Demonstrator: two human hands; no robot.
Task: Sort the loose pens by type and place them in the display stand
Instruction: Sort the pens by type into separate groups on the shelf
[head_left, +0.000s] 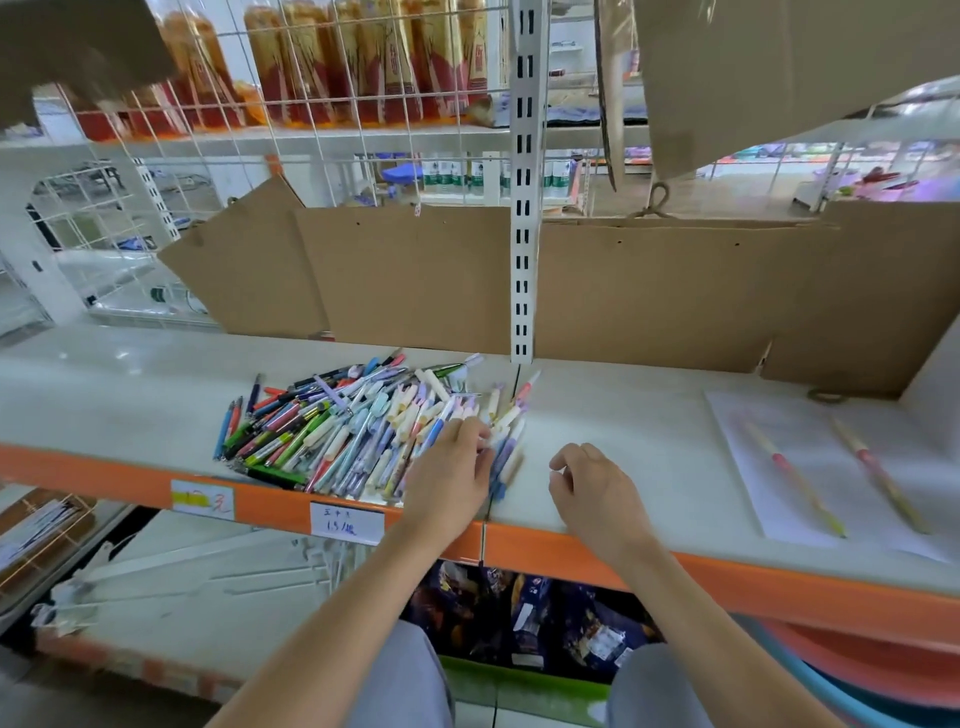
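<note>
A big pile of loose pens (332, 426) in many colours lies on the white shelf (623, 426), left of the middle. My left hand (452, 467) reaches over the pile's right edge, and its curled fingertips pinch a pale pen (501, 423) there. My right hand (592, 488) rests on the bare shelf just right of the pile, fingers loosely curled with nothing in them. No display stand is clearly in view.
A clear flat sheet (748, 452) with two long thin pens on it lies at the shelf's right. Brown cardboard (649, 291) lines the back, and a white slotted upright (522, 208) stands behind the pile. The orange shelf edge (571, 551) carries price labels.
</note>
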